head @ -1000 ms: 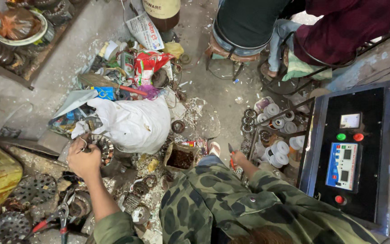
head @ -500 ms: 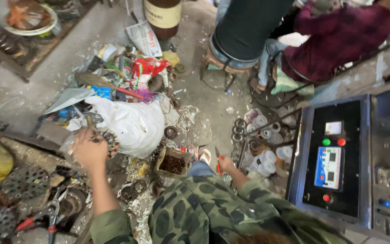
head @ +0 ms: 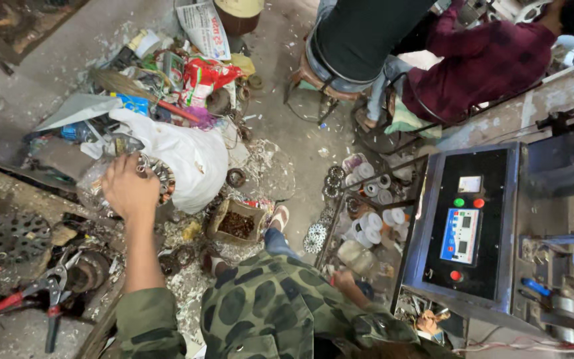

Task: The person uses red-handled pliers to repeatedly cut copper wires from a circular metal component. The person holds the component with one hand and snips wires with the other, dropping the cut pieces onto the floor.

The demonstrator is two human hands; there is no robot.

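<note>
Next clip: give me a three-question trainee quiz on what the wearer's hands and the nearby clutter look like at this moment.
1. True or false: the left hand holds a ring-shaped metal part next to the white bag.
2. Which tool lies on the floor lower left? A) hammer B) red-handled pliers C) saw
3. Fill in: the right hand is low beside the rack of white ____.

Key: 1 true; 2 B; 3 spools. The right hand's grip cannot be made out.
</note>
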